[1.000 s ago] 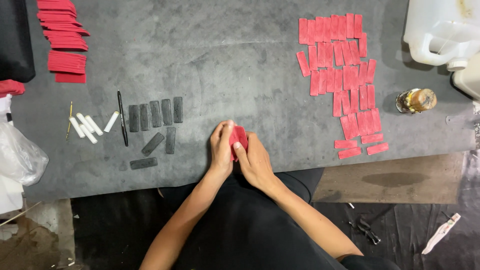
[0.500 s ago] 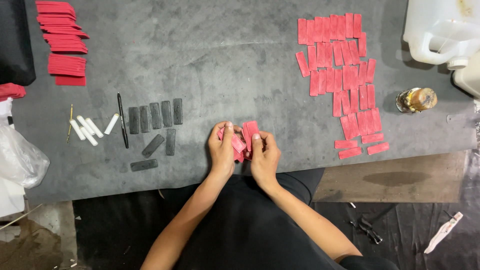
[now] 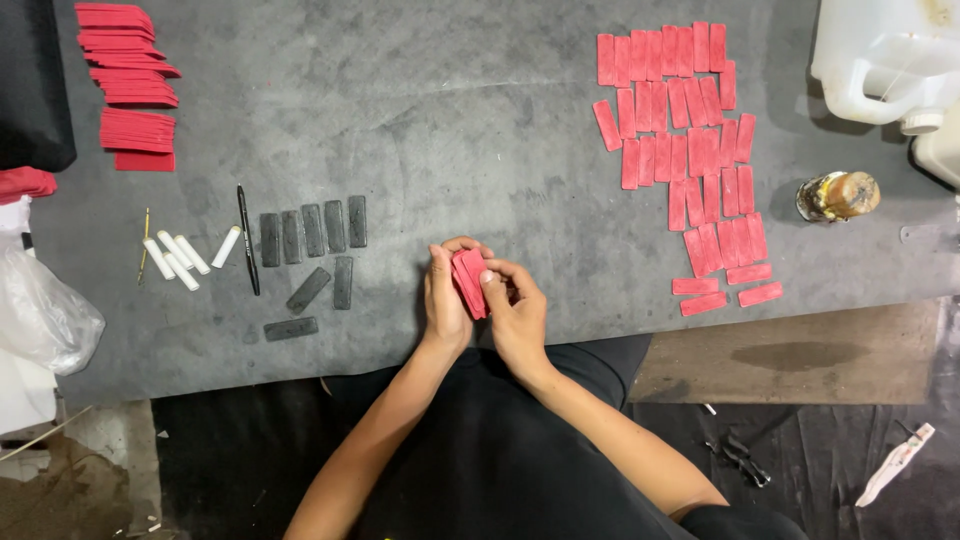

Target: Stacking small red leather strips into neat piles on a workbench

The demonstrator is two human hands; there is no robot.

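A: Red strips [image 3: 469, 283], a small stack, are sitting between both hands, just above the near edge of the grey table [image 3: 480, 120].

B: Which hand's doing the holding?

A: Left hand [image 3: 446, 300] is wrapping round the stack from its own side, fingers curling over the top end. Right hand [image 3: 515, 312] is pressing in from the other side, thumb resting on the front strip. Both are closing on the same stack, neither's open.

B: How's the stack lying?

A: Long axis is running roughly away from the body, tilting a bit twd the left at the top. It's dead centre btwn the hands, so neither's really nearer; left is covering more of it, though.

B: What's round them?

A: Laid-out red strips [image 3: 690, 150] are filling the table's far right, in rows, well apart from the hands. Dark grey strips [image 3: 312, 232] are lying to the left, w/ a black pen [image 3: 247, 240] and white sticks [image 3: 185, 255] beside them. More red piles [image 3: 130, 85] are stacking up at the far-left corner. A white jug [image 3: 885, 55] and a small brown bottle [image 3: 838, 195] are sitting at the right edge.

B: Anything touching the hands?

A: Only the stack; can't tell how many strips are in it.
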